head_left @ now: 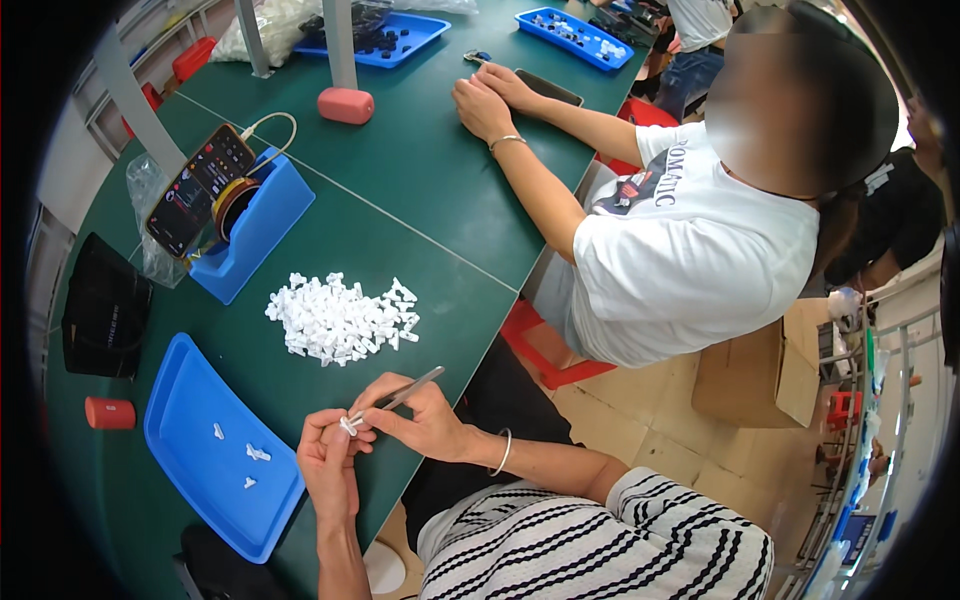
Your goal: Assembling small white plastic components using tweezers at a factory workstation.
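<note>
My left hand [330, 458] pinches a small white plastic part [350, 426] near the table's front edge. Closed round a pair of metal tweezers [412, 387], my right hand [425, 418] brings their tips to that part. Beyond my hands lies a heap of similar small white parts [340, 318] on the green table. A shallow blue tray [178, 410] sits to the left of my left hand, with a few white parts [257, 453] lying in it. The exact shape of the held part is partly covered by my fingers.
A phone [200, 190] leans on a blue bin [262, 232] holding a tape roll. Nearby are a black bag [105, 310] and a red cylinder [110, 413]. A co-worker [700, 250] sits at right, hands on the table. Metal posts [340, 50] rise at the back.
</note>
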### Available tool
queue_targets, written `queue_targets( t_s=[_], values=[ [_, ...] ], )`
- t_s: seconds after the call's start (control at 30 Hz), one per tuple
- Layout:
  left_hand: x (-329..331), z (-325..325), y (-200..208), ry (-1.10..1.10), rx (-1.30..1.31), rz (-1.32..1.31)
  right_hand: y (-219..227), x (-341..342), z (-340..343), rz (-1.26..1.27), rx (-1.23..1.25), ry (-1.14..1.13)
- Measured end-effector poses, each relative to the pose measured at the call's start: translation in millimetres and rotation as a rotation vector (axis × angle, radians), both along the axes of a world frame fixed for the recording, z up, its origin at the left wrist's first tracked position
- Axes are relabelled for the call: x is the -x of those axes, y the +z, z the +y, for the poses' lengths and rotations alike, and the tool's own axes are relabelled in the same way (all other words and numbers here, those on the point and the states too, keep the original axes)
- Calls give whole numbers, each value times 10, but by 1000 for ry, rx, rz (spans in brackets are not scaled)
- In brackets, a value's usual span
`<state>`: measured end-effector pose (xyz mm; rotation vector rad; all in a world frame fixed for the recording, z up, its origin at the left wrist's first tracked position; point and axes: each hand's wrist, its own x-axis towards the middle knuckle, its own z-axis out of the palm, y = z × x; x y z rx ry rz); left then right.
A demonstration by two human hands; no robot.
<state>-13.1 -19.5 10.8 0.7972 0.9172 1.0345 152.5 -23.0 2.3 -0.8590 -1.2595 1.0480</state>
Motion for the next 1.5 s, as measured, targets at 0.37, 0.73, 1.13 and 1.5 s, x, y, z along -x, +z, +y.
queue_targets(
  t_s=[0.37, 0.73, 1.13, 1.5],
  values=[
    [-7, 39, -16, -58, 7, 38, -97, 42, -3, 92, 45, -70],
    [47, 53, -48, -63, -1, -21, -93, 81, 47, 44, 59, -24],
    [19, -41, -74, 91, 29, 101, -20, 25, -4, -10, -20, -5],
    [38, 21, -61, -20, 41, 92, -64, 27, 15, 36, 12, -88]
  ],
)
